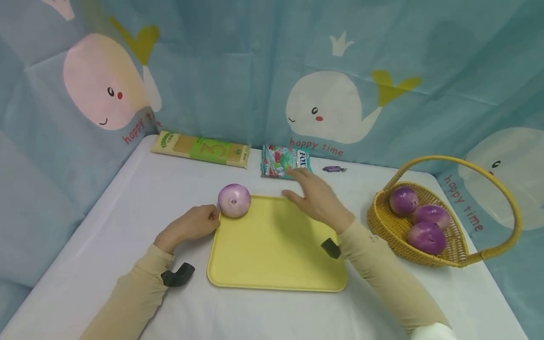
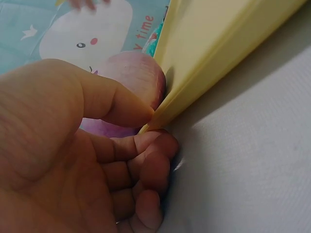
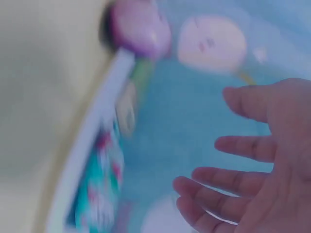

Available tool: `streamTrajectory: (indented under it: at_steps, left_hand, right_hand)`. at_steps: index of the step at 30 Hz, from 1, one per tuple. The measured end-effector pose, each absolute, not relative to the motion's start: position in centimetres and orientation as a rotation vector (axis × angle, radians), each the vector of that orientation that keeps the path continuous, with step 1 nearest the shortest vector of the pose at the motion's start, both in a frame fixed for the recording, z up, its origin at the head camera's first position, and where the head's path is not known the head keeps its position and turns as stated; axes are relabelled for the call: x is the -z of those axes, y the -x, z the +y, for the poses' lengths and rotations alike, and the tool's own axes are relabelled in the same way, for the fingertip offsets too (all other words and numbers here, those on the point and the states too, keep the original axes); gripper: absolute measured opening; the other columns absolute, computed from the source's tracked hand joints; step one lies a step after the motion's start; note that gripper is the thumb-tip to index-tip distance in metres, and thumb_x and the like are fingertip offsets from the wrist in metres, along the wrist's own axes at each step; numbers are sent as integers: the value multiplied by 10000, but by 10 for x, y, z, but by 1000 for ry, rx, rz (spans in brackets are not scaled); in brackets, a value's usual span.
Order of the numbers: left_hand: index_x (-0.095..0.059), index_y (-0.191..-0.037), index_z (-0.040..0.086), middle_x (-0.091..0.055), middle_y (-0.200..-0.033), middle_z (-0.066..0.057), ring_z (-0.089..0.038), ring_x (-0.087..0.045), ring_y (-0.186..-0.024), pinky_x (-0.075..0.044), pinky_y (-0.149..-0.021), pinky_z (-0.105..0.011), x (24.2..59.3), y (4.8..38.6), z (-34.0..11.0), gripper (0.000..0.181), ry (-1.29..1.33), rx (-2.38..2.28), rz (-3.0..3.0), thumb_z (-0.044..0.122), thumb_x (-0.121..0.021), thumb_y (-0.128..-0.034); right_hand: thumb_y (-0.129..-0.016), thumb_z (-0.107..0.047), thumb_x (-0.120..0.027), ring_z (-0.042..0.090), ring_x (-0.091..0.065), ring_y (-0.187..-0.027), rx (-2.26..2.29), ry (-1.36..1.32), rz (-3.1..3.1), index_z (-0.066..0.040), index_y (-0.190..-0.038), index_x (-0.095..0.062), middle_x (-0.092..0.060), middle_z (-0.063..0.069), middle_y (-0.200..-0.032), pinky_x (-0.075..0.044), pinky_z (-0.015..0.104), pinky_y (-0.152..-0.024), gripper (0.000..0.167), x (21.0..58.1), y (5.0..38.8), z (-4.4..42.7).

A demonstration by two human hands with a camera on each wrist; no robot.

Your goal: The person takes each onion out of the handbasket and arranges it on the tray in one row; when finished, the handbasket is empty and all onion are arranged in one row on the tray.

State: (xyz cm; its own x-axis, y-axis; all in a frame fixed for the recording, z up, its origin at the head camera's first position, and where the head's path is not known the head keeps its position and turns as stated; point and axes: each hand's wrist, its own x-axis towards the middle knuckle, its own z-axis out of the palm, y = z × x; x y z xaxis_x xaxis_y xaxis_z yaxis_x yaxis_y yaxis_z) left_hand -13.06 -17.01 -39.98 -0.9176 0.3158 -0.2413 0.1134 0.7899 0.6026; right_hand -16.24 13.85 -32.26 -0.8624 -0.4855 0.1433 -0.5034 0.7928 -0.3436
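A yellow tray [image 1: 276, 255] lies on the white table, a purple-and-white onion-like vegetable [image 1: 234, 200] at its far left corner. My left hand [image 1: 191, 225] pinches the tray's left edge near that corner; in the left wrist view the thumb and curled index finger of the hand [image 2: 92, 145] meet on the tray's rim [image 2: 214, 63], with the vegetable [image 2: 131, 80] just behind. Over the tray's far right part, my right hand [image 1: 318, 200] is raised with fingers spread, holding nothing. The right wrist view shows this hand [image 3: 248, 170] with its fingers apart.
On the right stands a wicker basket [image 1: 388, 238] with a tall handle, holding several purple vegetables [image 1: 427, 238]. Along the back lie a noodle pack [image 1: 201, 149], a teal candy bag [image 1: 282, 161] and a small purple wrapped candy [image 1: 334, 169]. A whale-print curtain [image 1: 212, 71] hangs behind.
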Motion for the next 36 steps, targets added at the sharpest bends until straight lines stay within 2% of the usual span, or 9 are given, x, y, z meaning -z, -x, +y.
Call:
streamTrajectory:
  at_steps: [4, 8, 13, 14, 20, 24, 28, 31, 36]
  left_hand:
    - [-527, -842, 62, -495, -746, -40, -166, -460, -690, -349, -610, -285, 398, 133, -170, 106, -336, -856, 2659, 137, -456, -863]
    - [-531, -852, 59, -495, -746, -40, -167, -458, -687, -347, -609, -283, 397, 134, -170, 116, -341, -859, 2651, 143, -452, -863]
    - [-526, -846, 64, -485, -738, -35, -164, -452, -681, -342, -607, -280, 396, 133, -170, 113, -331, -853, 2647, 145, -450, -870]
    - [-526, -848, 65, -486, -739, -35, -164, -452, -682, -343, -609, -280, 396, 133, -169, 113, -323, -854, 2644, 145, -450, -871]
    - [-538, -872, 51, -503, -759, -44, -167, -463, -697, -350, -615, -283, 395, 129, -168, 125, -304, -864, 2636, 147, -457, -871]
    - [-542, -875, 54, -503, -763, -41, -163, -464, -700, -351, -616, -280, 396, 127, -167, 123, -295, -866, 2632, 148, -463, -876]
    - [-545, -880, 55, -508, -767, -40, -161, -465, -703, -352, -619, -279, 396, 127, -166, 122, -297, -868, 2627, 149, -467, -874]
    - [-548, -881, 53, -511, -769, -43, -163, -466, -702, -355, -620, -281, 397, 127, -166, 124, -303, -876, 2624, 147, -469, -870]
    - [-544, -879, 54, -499, -758, -40, -163, -461, -692, -352, -614, -281, 398, 129, -167, 121, -296, -875, 2619, 145, -465, -870]
  right_hand:
    - [-952, -274, -606, 386, -555, -1216, -574, -588, -2910, -39, -1369, -515, -535, 203, -1381, -447, 552, -996, 487, 308, 154, 207]
    - [-966, -264, -571, 430, -577, -1104, -517, -370, -2923, -29, -1378, -506, -562, 252, -1296, -455, 604, -900, 479, 299, 144, 271]
    - [-969, -272, -556, 504, -471, -1186, -478, -185, -2959, 3, -1349, -502, -533, 304, -1271, -371, 675, -949, 472, 302, 134, 330]
    - [-970, -277, -554, 527, -424, -1229, -471, -153, -2975, 13, -1365, -481, -497, 324, -1315, -338, 696, -970, 496, 304, 133, 339]
    - [-971, -329, -546, 624, -292, -1265, -446, -60, -3023, 77, -1500, -201, -305, 443, -1405, -265, 734, -999, 751, 317, 135, 371]
    - [-974, -385, -527, 633, -243, -1285, -430, -27, -3070, 87, -1510, -127, -256, 458, -1417, -235, 739, -1014, 818, 321, 132, 380]
    - [-966, -395, -534, 632, -316, -1209, -366, 73, -3124, 103, -1497, -139, -284, 473, -1358, -309, 740, -949, 828, 324, 120, 387]
    - [-941, -390, -572, 626, -396, -1089, -286, 161, -3153, 124, -1464, -191, -313, 484, -1274, -386, 724, -845, 826, 325, 108, 393]
    - [-906, -443, -615, 652, -462, -957, -174, 181, -3237, 192, -1353, -280, -342, 516, -1166, -422, 683, -733, 846, 325, 94, 403]
